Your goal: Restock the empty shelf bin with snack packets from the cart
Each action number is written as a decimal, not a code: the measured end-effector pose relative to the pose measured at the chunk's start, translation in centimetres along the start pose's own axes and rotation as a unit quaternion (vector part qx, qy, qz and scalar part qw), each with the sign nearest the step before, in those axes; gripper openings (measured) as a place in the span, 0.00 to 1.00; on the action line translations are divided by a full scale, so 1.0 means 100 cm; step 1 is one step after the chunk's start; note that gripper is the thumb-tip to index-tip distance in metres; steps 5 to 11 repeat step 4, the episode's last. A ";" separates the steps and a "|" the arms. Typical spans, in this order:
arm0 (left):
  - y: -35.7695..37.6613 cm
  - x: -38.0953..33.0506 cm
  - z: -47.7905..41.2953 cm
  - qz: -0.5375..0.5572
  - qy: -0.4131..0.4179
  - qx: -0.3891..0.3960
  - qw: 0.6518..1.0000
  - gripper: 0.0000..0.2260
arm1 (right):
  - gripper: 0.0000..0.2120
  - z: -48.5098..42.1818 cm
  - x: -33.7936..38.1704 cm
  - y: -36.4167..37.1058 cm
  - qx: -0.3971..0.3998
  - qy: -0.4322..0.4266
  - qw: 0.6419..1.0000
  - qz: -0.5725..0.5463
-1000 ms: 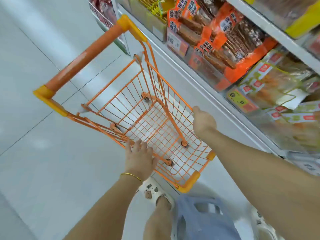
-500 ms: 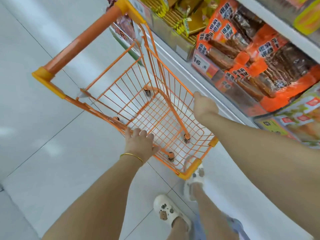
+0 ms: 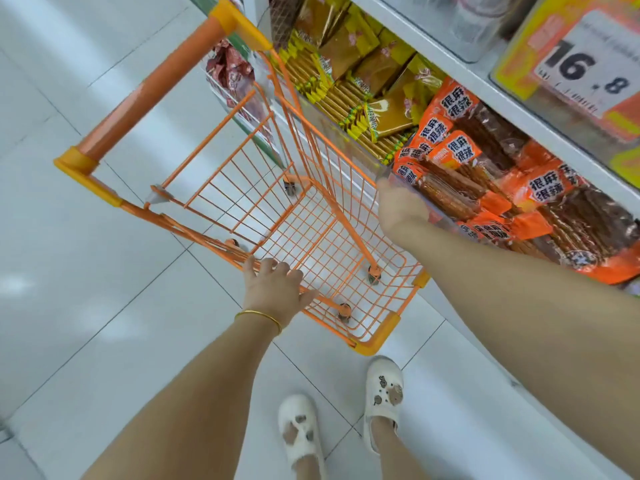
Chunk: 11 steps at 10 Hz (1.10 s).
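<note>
Left hand (image 3: 273, 289): grips near-left wire rim of cart (image 3: 304, 233). Right hand (image 3: 398, 206): curled over cart's right rim, fingers hidden. Cart: orange, on floor (image 3: 86, 306), just beside shelving (image 3: 485, 95). Snack packets (image 3: 485, 174): orange, heaped on shelving, touching right hand.

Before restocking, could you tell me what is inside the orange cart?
Nothing lies in the orange cart; only floor tiles and wheels show through the wire. The left hand hides part of its rim.
</note>
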<state>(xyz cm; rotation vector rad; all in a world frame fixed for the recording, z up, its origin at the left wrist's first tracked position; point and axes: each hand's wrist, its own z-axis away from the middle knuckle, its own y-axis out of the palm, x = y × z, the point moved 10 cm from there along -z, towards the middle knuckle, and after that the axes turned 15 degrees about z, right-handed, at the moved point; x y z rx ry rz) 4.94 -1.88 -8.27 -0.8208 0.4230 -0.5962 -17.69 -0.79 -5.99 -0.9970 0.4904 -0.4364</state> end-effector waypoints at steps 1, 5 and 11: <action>-0.008 0.001 -0.010 0.000 0.007 -0.006 1.000 0.27 | 0.24 -0.010 -0.001 -0.009 -0.002 0.007 1.000 -0.020; -0.014 0.003 -0.005 -0.008 0.004 -0.011 1.000 0.26 | 0.27 0.050 -0.014 -0.009 -0.028 0.047 0.995 -0.087; -0.014 0.003 -0.005 -0.008 0.004 -0.011 1.000 0.26 | 0.27 0.050 -0.014 -0.009 -0.028 0.047 0.995 -0.087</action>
